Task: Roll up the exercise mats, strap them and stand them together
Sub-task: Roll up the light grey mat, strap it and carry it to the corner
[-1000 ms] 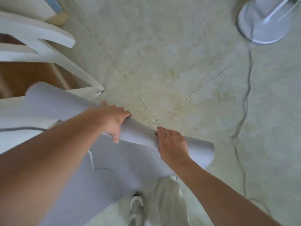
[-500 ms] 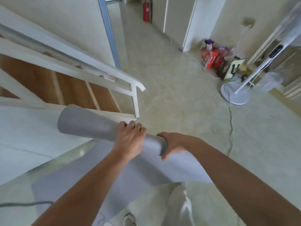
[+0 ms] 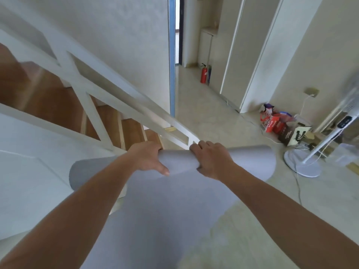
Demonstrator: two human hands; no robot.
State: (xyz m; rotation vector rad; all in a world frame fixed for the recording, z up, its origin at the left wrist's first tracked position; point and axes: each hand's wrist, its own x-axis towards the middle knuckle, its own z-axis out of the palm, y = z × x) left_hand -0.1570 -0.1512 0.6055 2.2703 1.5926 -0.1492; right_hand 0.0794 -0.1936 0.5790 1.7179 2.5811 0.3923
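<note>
Fingers of the left hand [image 3: 146, 159] hidden behind the mat [image 3: 174, 200]; fan head [image 3: 352, 94] blurred, cut by right edge.

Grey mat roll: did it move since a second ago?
Yes. The grey mat roll rose off the floor: the left hand and right hand now hold it up beside the end of the stair railing.

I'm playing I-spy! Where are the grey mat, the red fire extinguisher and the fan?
grey mat [image 3: 174, 210]: head view, flat unrolled part.
red fire extinguisher [image 3: 203, 76]: head view, red body.
fan [image 3: 297, 165]: head view, round base.
</note>
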